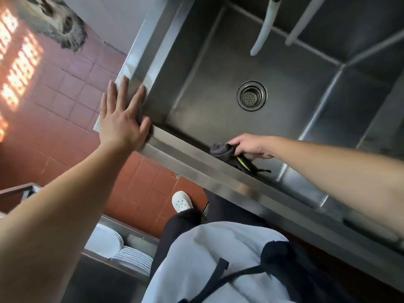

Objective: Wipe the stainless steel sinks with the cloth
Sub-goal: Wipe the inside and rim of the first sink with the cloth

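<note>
Hands at the sink (pixel 218 68)
Left hand (pixel 122 121) flat on near-left rim, fingers wide; right hand (pixel 251 145) reaches in, fingers pinching dark cloth (pixel 223 150); no legible writing.

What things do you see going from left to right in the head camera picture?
Grey string mop → flat left hand on the steel sink's rim → round metal drain → right hand gripping the dark grey cloth

Brushed steel sink (pixel 218 110), matt cloth (pixel 220 150)

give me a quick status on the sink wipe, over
Left hand flat on the sink corner rim, bracing. Right hand holds dark cloth at the near inner wall. Two white spouts hang over the basin.
</note>
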`<act>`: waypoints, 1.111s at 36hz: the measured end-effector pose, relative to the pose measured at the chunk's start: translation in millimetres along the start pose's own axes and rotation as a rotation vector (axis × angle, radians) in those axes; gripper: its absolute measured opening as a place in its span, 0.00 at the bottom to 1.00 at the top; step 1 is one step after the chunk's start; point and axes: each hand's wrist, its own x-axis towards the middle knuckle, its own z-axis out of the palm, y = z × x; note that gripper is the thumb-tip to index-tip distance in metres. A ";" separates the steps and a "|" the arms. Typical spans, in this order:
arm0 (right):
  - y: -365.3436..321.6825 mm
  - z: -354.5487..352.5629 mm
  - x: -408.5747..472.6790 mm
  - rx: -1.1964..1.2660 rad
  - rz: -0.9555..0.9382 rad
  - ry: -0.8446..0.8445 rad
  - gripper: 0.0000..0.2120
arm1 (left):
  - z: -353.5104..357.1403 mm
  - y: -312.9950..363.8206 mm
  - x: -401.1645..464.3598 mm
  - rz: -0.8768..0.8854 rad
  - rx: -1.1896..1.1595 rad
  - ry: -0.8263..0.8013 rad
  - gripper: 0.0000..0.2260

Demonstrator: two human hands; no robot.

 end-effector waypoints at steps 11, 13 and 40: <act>48.9 11.4 -115.5 -0.021 -0.203 0.239 0.22 | -26.1 29.2 3.9 -0.155 -0.090 -0.184 0.32; 52.2 19.3 -125.5 -0.037 -0.221 0.312 0.23 | -26.1 35.8 0.2 -0.194 -0.135 -0.192 0.32; 184.6 142.7 -270.8 0.659 -0.107 1.426 0.24 | 33.0 135.2 -142.8 0.600 -0.044 -0.260 0.28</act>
